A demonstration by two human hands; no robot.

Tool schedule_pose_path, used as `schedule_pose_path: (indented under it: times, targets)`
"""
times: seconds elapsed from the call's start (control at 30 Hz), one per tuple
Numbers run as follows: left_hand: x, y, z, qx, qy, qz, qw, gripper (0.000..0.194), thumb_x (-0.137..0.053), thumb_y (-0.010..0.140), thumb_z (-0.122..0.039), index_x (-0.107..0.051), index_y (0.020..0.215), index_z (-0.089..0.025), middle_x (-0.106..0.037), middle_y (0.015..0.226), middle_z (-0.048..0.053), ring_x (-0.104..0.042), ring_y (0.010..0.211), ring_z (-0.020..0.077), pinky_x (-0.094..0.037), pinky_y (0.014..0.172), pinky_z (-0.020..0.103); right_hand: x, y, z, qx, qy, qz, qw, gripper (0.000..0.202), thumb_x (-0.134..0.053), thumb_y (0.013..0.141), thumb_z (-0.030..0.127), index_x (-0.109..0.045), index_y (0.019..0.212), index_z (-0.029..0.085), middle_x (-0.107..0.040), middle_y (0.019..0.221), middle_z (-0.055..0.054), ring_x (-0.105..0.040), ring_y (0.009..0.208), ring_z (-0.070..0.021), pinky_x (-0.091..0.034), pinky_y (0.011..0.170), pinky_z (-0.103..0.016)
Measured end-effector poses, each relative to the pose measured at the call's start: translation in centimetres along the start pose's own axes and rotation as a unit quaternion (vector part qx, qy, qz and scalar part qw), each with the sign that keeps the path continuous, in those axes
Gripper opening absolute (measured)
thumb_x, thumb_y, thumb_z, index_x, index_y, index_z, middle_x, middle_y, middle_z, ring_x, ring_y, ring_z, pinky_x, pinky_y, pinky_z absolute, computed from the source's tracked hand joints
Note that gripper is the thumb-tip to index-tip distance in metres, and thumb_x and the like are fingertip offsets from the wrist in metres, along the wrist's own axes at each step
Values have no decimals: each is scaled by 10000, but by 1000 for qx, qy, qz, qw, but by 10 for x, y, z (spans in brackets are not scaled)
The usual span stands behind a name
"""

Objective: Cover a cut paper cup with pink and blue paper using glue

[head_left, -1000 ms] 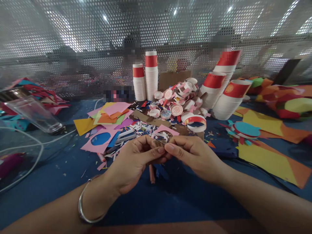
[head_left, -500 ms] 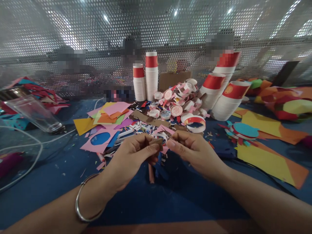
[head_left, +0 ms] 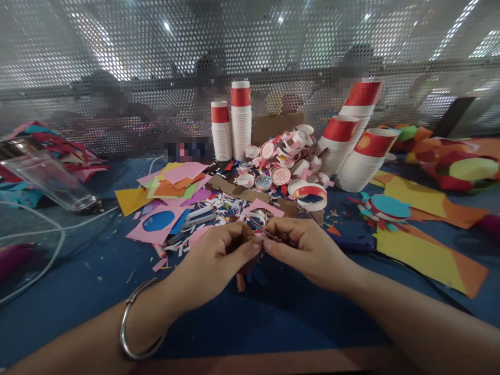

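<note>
In the middle of the head view my left hand (head_left: 224, 252) is closed in a pinch, thumb against forefinger. A small brown piece (head_left: 249, 237) shows only dimly behind its thumb. My right hand (head_left: 308, 250) is also closed, around a thin metal tool (head_left: 270, 235) whose kind I cannot make out. Both sets of fingertips nearly meet, and the tool's slim tip points up and left. Just beyond them lies a pink paper (head_left: 267, 207) with a curved cut-out. Under the left fingers a short brownish stick (head_left: 240, 282) is partly hidden.
Heaped paper rings and discs (head_left: 281, 174) lie beyond my hands, beside stacked paper cups (head_left: 241, 130). Coloured paper (head_left: 179, 179) and scraps (head_left: 230, 205) cover the left middle. A clear tumbler (head_left: 58, 179) lies left. A turquoise-topped disc (head_left: 390, 206) and yellow sheets (head_left: 420, 255) lie right.
My fingertips have come closer together; the right hand has shifted slightly left. The brown piece is now mostly covered, and the thin metal tool shows more. A pink round has come into view behind my left hand.
</note>
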State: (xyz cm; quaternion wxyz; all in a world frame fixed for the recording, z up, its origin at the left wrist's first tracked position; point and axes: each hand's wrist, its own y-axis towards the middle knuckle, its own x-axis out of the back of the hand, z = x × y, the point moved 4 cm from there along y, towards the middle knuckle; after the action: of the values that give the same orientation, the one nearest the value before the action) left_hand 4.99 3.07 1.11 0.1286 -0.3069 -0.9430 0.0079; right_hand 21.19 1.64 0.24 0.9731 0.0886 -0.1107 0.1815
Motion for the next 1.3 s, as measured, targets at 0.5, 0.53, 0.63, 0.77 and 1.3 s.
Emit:
schedule_pose_path:
  times: [0.5, 0.53, 0.63, 0.77, 1.3]
  targets:
    - [-10, 2, 1, 18, 9, -47, 999, 249, -596, 926, -289, -567, 695, -202, -484, 438, -61, -506, 384, 98, -427, 412, 196, -7, 1, -3, -6, -13, -33, 999, 77, -556, 770, 227, -563, 701, 193, -447, 632, 44, -374, 609, -115, -305, 561, -264]
    - [-10, 2, 2, 22, 0, -51, 998, 242, -606, 922, -296, -571, 703, -200, -493, 443, -63, -511, 380, 97, -422, 409, 194, -7, 1, -2, -6, -9, -35, 999, 79, -557, 771, 226, -563, 700, 192, -458, 635, 42, -381, 613, -116, -313, 565, -264]
    - [-10, 1, 9, 47, -38, -59, 996, 289, -649, 917, -384, -581, 715, -188, -586, 523, -39, -577, 405, 100, -440, 408, 188, -7, 0, -2, -1, -6, -42, 999, 81, -555, 781, 217, -573, 707, 192, -521, 634, 34, -423, 612, -119, -337, 575, -264]
    - [-12, 1, 13, 71, -72, -57, 993, 374, -674, 900, -499, -604, 725, -176, -651, 583, -6, -636, 444, 118, -480, 422, 195, -6, 0, -2, 10, -15, -53, 998, 100, -559, 794, 214, -562, 695, 200, -559, 620, 33, -445, 595, -117, -341, 568, -260]
    - [-10, 2, 9, 109, -146, 23, 983, 304, -729, 837, -427, -620, 710, -173, -505, 438, -73, -361, 347, 31, -344, 426, 172, -14, -4, -2, 19, 53, -38, 998, 116, -550, 764, 207, -487, 667, 207, -418, 623, 49, -358, 601, -104, -303, 560, -259]
